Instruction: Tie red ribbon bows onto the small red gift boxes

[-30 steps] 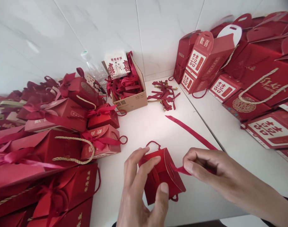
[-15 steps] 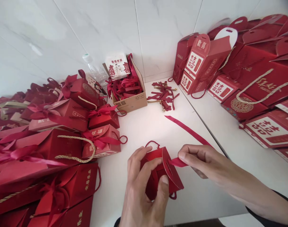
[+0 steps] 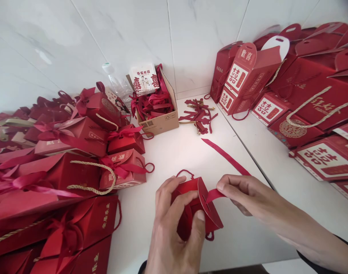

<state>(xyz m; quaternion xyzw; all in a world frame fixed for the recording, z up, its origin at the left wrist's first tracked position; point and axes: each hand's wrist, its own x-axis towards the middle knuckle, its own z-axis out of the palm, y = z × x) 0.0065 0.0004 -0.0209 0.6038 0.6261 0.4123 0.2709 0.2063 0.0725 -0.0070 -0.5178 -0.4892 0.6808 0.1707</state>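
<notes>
A small red gift box (image 3: 188, 185) with its top flaps up stands on the white table, clasped by my left hand (image 3: 174, 220). The thumb and fingers press on its sides and flaps. To its right, my right hand (image 3: 243, 196) pinches a red ribbon (image 3: 215, 195) between thumb and fingers. One stretch of that ribbon runs to the slot in the box's rounded flap (image 3: 207, 203). A longer ribbon tail (image 3: 225, 156) lies on the table beyond the right hand; whether it is the same piece is hidden. Thin cord loops show at the box's far and near sides.
Finished-looking red boxes with bows (image 3: 73, 135) crowd the left side. A cardboard box (image 3: 159, 123) of ribbons with printed cards (image 3: 143, 82) stands by the wall. Beside it lie dark red ornaments (image 3: 201, 116). Stacked red gift boxes (image 3: 248, 76) fill the right.
Both hands keep their grips on the box and ribbon. The ribbon at the flap's slot looks slightly more raised, and the view has shifted a little.
</notes>
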